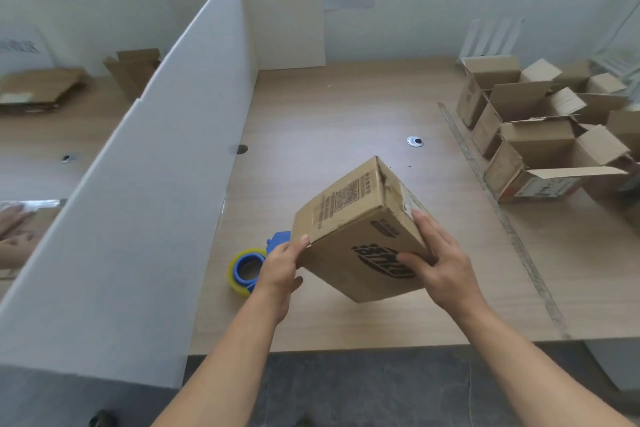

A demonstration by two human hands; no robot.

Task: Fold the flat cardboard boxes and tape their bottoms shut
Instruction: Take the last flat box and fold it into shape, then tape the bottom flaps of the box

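A box (360, 232) is being held tilted above the table (346, 107), near its front edge, with one corner pointing to 12 o'clock. Its 9 o'clock corner is being pinched by the left hand (278, 270) — thumb (302, 242) on top, the other fingers underneath and mostly hidden. The right hand (440, 263) is being pressed against the 3 o'clock side, with its fingers (424, 225) straight and slightly spread and its thumb on the printed face. A tape roll (247, 269) is lying just beside the left hand at 9 o'clock. Bare tabletop is lying open toward 12 o'clock — it is being bounded by a divider (156, 184) at 9 o'clock and opened boxes (540, 142) at 2 o'clock.
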